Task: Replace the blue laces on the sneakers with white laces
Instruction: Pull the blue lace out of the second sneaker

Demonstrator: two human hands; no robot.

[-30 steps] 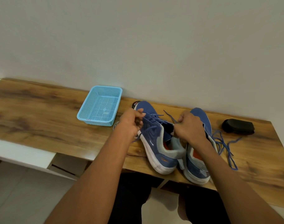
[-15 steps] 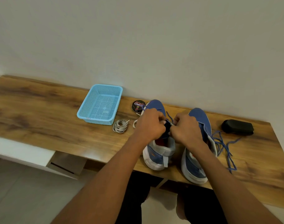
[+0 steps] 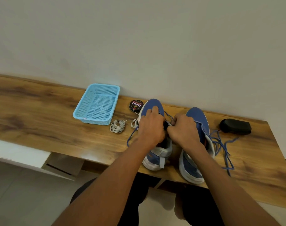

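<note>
Your left hand [image 3: 151, 126] and right hand [image 3: 182, 129] both pinch the thin blue lace [image 3: 169, 115] over the left mesh sneaker [image 3: 152, 106], upright on the woodgrain counter [image 3: 41, 121]; coiled flat white laces [image 3: 117, 126] lie just beside it.

A light blue mesh basket [image 3: 96, 105] is sitting near the wooden bench's [image 3: 33, 115] back edge. A round black polish tin [image 3: 135, 105] is lying just beside it, and a black brush [image 3: 235, 126] is resting toward the back right corner.

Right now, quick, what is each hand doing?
Left hand: fingers curled on the left sneaker, gripping its blue lace.
Right hand: pinching the same lace.
</note>
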